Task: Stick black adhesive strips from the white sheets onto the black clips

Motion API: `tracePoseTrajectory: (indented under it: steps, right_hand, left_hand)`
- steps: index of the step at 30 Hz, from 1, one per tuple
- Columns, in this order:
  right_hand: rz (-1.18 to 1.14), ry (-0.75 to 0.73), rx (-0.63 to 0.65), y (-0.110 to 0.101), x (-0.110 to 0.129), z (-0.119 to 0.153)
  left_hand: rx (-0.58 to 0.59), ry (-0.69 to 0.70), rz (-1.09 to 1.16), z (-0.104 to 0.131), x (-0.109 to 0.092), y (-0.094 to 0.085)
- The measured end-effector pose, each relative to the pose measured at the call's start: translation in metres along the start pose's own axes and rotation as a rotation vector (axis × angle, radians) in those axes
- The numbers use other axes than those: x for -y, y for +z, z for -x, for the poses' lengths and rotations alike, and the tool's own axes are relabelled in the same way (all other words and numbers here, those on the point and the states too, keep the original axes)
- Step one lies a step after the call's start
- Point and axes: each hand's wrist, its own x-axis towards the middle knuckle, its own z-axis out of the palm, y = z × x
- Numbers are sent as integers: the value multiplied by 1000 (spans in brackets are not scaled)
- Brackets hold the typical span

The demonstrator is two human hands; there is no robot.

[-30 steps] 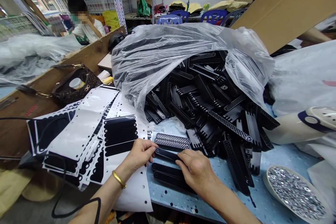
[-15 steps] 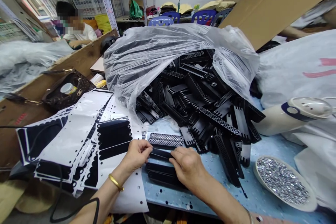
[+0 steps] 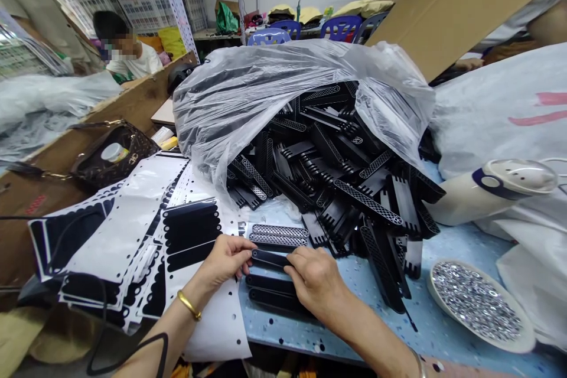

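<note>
My left hand (image 3: 229,257), with a gold bangle at the wrist, has thumb and forefinger closed at the left end of a black strip (image 3: 269,259) with a small round hole in that end. My right hand (image 3: 316,280) grips the strip's right part; its fingers hide that end. Just below lie more long black pieces (image 3: 272,296), side by side on the blue speckled table (image 3: 283,331). Above the hands rest black pieces with a silver lattice pattern (image 3: 279,235). White sheets (image 3: 217,331) bearing black rounded strips (image 3: 191,227) lie left of my left hand.
A clear plastic bag (image 3: 266,77) spills a heap of black comb-toothed parts (image 3: 328,171). At right stand a dish of small shiny metal rings (image 3: 476,301) and a cream bottle (image 3: 469,195). A brown handbag (image 3: 108,153) lies at left. Another person (image 3: 128,59) sits beyond the wooden partition.
My left fingertips have shifted slightly left, and the strip's holed end now shows. My right hand keeps its grip. Another person has come into view at the upper left.
</note>
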Motion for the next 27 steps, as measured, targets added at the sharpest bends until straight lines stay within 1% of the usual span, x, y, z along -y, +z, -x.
tracePoseTrajectory:
  steps: [4, 10, 17, 22, 27]
  right_hand:
    - [2, 1, -2, -1, 1, 0]
    - [22, 17, 21, -1, 2, 0]
    - [8, -24, -26, -6, -2, 0]
    - [1, -67, -56, -8, -2, 2]
    - [-36, -55, 6, -2, -10, 5]
  left_hand:
    - [-54, -36, -8, -3, 0, 4]
    - [-78, -30, -18, -3, -1, 8]
    - [-101, -34, -36, -3, 0, 11]
    - [-82, -33, -21, -2, 1, 10]
    - [-51, -43, -25, -3, -1, 8]
